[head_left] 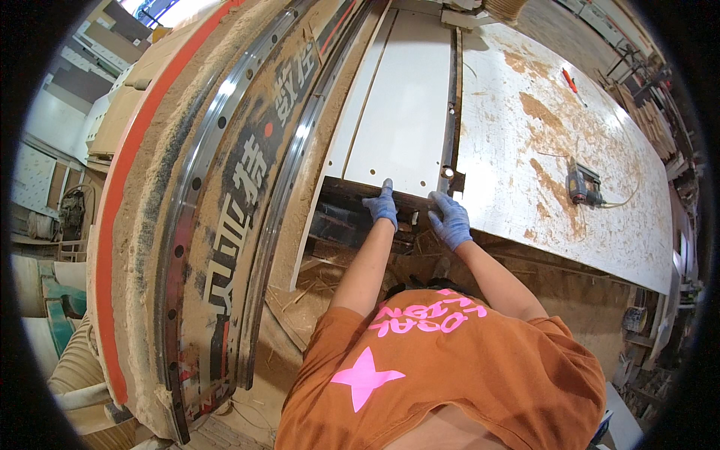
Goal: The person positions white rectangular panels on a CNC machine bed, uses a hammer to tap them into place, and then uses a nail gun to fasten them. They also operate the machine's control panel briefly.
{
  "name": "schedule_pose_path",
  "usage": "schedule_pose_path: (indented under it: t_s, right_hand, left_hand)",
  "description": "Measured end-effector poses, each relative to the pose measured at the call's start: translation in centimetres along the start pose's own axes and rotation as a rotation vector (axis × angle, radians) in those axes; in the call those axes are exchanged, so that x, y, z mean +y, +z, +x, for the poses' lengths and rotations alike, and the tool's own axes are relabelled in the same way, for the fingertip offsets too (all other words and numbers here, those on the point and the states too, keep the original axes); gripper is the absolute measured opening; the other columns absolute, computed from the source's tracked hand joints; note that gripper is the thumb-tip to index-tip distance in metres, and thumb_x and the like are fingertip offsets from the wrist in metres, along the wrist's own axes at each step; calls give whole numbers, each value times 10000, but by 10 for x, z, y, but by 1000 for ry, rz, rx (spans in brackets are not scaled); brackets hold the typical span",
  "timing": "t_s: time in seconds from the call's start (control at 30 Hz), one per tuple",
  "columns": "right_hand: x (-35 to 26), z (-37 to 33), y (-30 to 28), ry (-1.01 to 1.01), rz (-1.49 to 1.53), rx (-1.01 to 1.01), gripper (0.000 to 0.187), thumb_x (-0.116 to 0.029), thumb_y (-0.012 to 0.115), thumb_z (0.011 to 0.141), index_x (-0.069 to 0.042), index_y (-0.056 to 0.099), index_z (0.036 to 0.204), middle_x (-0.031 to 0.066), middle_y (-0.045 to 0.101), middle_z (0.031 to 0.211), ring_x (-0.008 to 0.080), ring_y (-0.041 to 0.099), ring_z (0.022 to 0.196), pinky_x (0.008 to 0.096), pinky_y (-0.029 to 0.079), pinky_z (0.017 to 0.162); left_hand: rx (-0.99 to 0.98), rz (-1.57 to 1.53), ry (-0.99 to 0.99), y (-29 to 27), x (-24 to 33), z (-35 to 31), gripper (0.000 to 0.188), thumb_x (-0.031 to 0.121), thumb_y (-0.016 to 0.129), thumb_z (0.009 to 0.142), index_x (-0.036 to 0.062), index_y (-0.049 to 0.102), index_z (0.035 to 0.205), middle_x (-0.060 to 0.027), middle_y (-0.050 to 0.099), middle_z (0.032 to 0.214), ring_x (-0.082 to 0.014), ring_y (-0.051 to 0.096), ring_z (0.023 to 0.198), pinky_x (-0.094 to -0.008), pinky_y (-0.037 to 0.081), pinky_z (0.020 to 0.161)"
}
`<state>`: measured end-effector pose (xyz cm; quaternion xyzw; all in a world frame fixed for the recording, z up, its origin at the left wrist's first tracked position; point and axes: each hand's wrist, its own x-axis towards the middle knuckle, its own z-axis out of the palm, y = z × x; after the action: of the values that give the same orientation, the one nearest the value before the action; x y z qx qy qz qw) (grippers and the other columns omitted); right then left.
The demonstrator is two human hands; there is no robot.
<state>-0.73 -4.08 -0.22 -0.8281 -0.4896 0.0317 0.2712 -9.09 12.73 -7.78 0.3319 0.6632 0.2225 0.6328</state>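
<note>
A long white panel [401, 105] with small drilled holes and a groove along its left part lies lengthwise ahead of me. At its near edge is my left hand [382, 205] in a blue glove, one digit over the top and the others closed at the rim, partly hidden. My right hand [451, 222], gloved the same, grips the panel's near right corner, its fingertips at the edge and its thumb apart from them. Below the edge, between the hands, a dark machine frame shows.
On the left runs a dusty machine beam [247, 172] with metal rails. The white tabletop [495, 135] at right carries sawdust, a nail gun [583, 184] with a hose and a red-handled screwdriver [573, 84]. A ribbed hose [504, 9] hangs at the far end.
</note>
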Motion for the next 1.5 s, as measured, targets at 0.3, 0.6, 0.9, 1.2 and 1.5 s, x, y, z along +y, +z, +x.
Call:
schedule_pose_path:
  t_s: [0.3,0.6,0.9,1.2,1.5]
  right_hand:
    - [10,-1,5,78,-46,-106,506,-266,651,866,-164,508,1341,124,568,1306,319,571,1147,419,431,988]
    - [6,1,8,0,7,5,454,-182,693,799,-106,583,1233,175,620,1202,361,607,1062,426,482,942]
    - [7,0,10,-24,-2,14,465,-184,694,793,-118,579,1239,163,614,1208,351,601,1074,424,477,947]
    - [4,-3,-1,-2,-11,-64,554,-243,685,807,-128,510,1319,172,570,1279,353,550,1160,437,425,1004]
    - [54,-7,-30,52,176,59,493,-237,677,843,-81,532,1287,182,624,1168,333,616,1045,400,491,926]
  left_hand:
    - [-19,-34,-16,2,7,-9,1159,493,771,755,-17,42,1497,-244,215,1531,-379,377,1344,-445,413,1045]
    - [-46,-81,21,-2,-3,9,1169,481,766,769,79,-29,1527,-178,188,1554,-374,418,1299,-437,574,861]
    - [10,-132,5,-5,12,-15,1087,432,816,734,5,142,1472,-195,385,1444,-317,470,1254,-448,460,991]
    - [-68,-89,-52,-11,24,-34,1157,503,769,755,84,15,1526,-144,237,1539,-357,442,1262,-450,564,823]
    - [5,-142,-16,0,20,-33,1190,449,815,727,94,8,1526,-179,243,1533,-393,443,1274,-580,509,904]
